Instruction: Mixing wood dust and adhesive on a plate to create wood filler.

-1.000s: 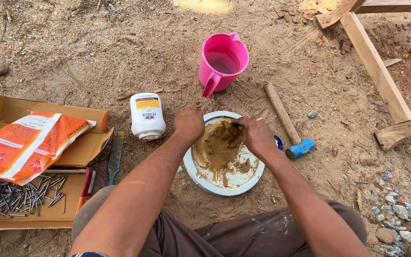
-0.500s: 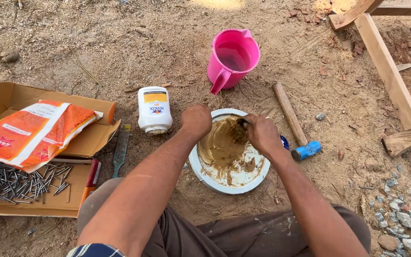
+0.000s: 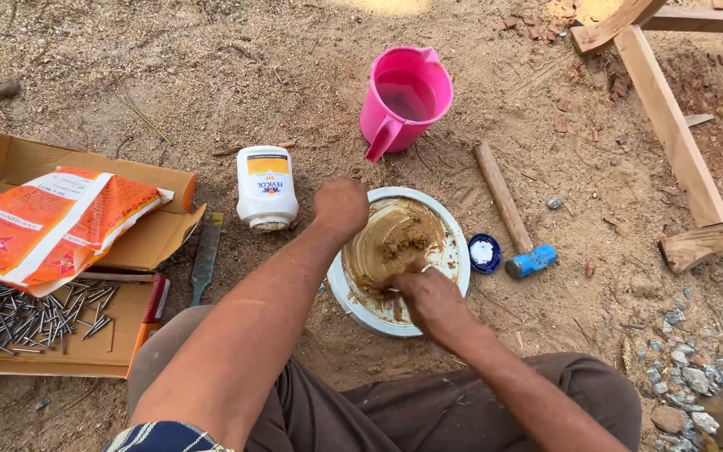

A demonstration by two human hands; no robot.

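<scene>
Brown paste (image 3: pixel 395 247) fills a white plate (image 3: pixel 453 251) that lies on the sandy ground between the person's knees. The left hand (image 3: pixel 340 205) is closed on the plate's far left rim. The right hand (image 3: pixel 428 297) is closed too, pressing into the paste at the near side; what it grips I cannot tell. A white bottle (image 3: pixel 266 187) stands just beside, a pink jug (image 3: pixel 403 96) behind.

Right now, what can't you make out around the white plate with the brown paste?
Head view only:
- Right hand: any tool it holds is hidden by its own fingers.
- Round white plate near rim: covered by the right hand.
- Left hand: fingertips hidden behind its knuckles at the plate rim.
- Wooden frame: cut off by the top edge.
</scene>
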